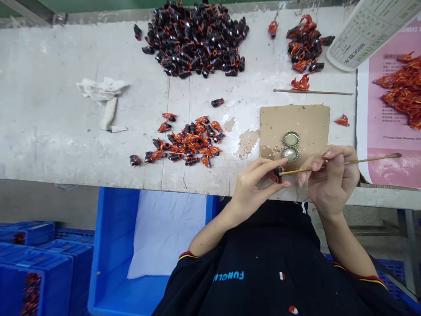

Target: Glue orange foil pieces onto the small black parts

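Note:
Between the thumb and fingers of my left hand [255,184] is a small black plastic part [278,174]. My right hand [333,177] grips a thin wooden stick [368,161] with a darkened far end; its other tip meets the black part. Just beyond my fingers, two metal bottle caps [291,139] lie on a piece of brown cardboard [296,116]. To the left lies a cluster of orange and black figure parts [190,142]. A single black piece [217,102] rests above that cluster.
A large heap of black parts [197,39] sits at the table's far side. A white labelled bottle [365,39], a second stick [315,92] and orange parts [403,87] on a pink sheet are at right. Crumpled tissue [101,90] lies left; a blue crate [112,245] stands below the edge.

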A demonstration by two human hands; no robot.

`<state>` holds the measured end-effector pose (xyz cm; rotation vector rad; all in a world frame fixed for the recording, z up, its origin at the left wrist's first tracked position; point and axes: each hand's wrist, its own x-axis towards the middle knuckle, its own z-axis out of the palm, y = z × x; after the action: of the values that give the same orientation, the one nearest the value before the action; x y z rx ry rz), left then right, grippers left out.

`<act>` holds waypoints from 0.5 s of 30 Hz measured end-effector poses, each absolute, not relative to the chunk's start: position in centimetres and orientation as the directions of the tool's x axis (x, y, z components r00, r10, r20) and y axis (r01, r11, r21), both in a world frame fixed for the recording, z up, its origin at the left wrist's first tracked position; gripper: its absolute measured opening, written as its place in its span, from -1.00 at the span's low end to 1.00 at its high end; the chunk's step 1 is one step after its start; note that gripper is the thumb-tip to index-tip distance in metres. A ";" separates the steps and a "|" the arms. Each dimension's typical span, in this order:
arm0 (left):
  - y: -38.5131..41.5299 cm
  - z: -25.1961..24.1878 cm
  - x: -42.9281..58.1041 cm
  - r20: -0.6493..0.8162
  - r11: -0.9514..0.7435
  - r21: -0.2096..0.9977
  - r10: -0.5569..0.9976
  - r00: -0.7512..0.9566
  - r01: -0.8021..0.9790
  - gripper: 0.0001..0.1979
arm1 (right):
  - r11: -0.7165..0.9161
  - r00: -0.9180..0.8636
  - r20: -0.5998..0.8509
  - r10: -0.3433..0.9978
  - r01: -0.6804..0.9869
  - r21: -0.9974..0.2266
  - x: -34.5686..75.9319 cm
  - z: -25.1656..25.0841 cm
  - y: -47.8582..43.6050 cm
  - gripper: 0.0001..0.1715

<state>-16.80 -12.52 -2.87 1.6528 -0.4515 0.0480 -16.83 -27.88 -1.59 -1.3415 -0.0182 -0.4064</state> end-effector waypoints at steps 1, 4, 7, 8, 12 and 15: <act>-12.5 -2.9 -16.8 0.298 -0.062 0.944 -0.262 0.918 -0.324 -0.60 | 0.180 0.931 0.236 -0.278 0.292 -0.939 -16.8 -1.6 -27.9 -0.85; -12.5 -2.8 -16.6 0.313 -0.078 0.936 -0.256 0.915 -0.343 -0.60 | 0.216 0.938 0.222 -0.265 0.282 -0.935 -16.9 -1.7 -28.0 -0.85; -12.5 -2.8 -16.6 0.331 -0.086 0.929 -0.251 0.910 -0.361 -0.60 | 0.238 0.947 0.220 -0.236 0.276 -0.931 -16.9 -1.8 -28.0 -0.85; -12.5 -2.8 -16.6 0.333 -0.085 0.928 -0.250 0.909 -0.363 -0.60 | 0.241 0.948 0.219 -0.232 0.274 -0.931 -16.9 -1.8 -28.0 -0.85; -12.5 -2.7 -16.6 0.317 -0.090 0.934 -0.239 0.918 -0.346 -0.61 | 0.254 0.947 0.208 -0.246 0.270 -0.929 -17.0 -1.8 -28.0 -0.86; -12.5 -2.7 -16.6 0.319 -0.099 0.932 -0.237 0.918 -0.350 -0.62 | 0.249 0.950 0.209 -0.232 0.265 -0.931 -16.9 -1.8 -28.0 -0.86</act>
<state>-16.61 -12.53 -2.71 1.6874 -0.4521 0.1001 -16.94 -27.96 -1.80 -1.2748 -0.0301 -0.3390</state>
